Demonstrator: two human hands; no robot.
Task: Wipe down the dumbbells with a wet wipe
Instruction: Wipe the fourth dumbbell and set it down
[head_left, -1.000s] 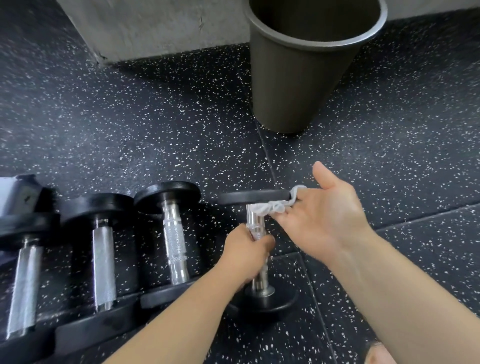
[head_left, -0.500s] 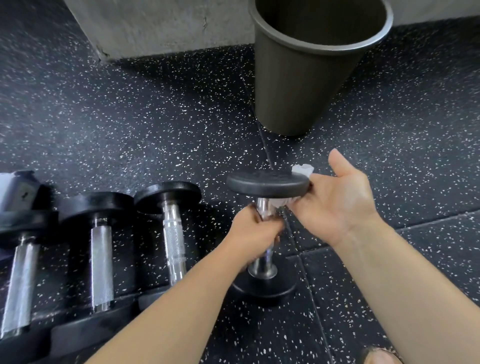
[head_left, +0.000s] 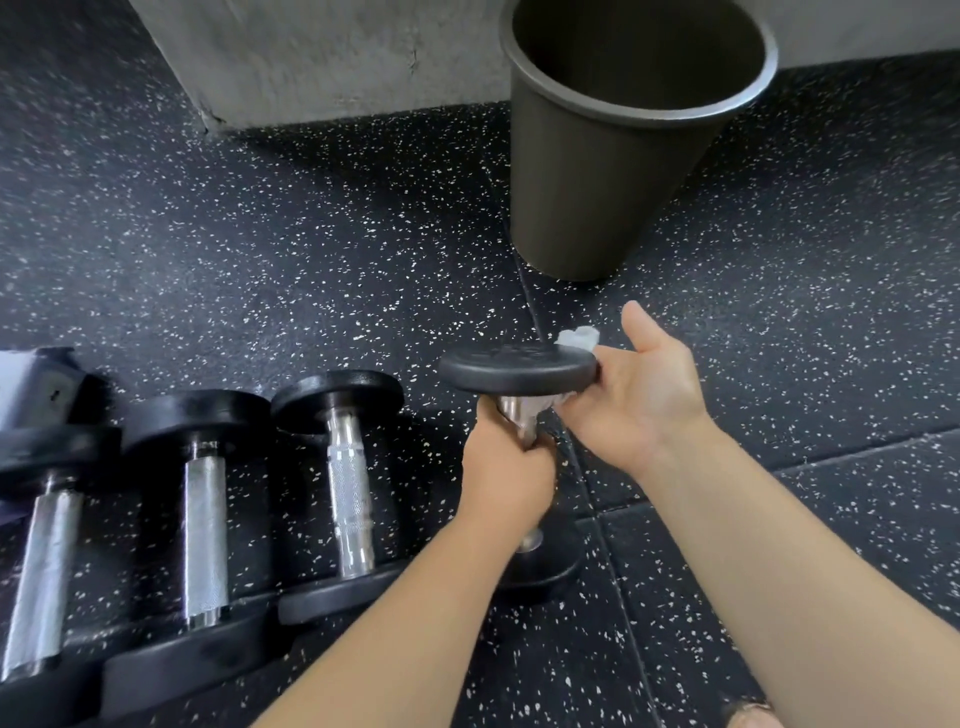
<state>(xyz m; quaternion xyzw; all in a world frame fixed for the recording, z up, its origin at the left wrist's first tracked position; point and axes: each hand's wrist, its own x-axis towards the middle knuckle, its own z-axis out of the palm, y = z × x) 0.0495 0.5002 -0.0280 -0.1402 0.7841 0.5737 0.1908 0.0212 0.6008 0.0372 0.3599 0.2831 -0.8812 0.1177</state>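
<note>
Dumbbell (head_left: 519, 370) stands upright near the middle of the view, upper black plate raised and lower plate down by the floor; I cannot tell whether it touches. The floor (head_left: 311, 234) is black rubber flecked with white, laid in tiles with visible seams. A grey concrete wall (head_left: 322, 57) runs along the far side, and a dark bin (head_left: 597, 182) stands just before it. Three other dumbbells (head_left: 348, 493) lie in a row to the left. The left hand (head_left: 506, 467) is clenched round the chrome handle. The right hand (head_left: 641, 400), palm toward the camera and thumb straight, curls its fingers at the upper plate's rim, grasping a white wet wipe (head_left: 576, 336) against it.
</note>
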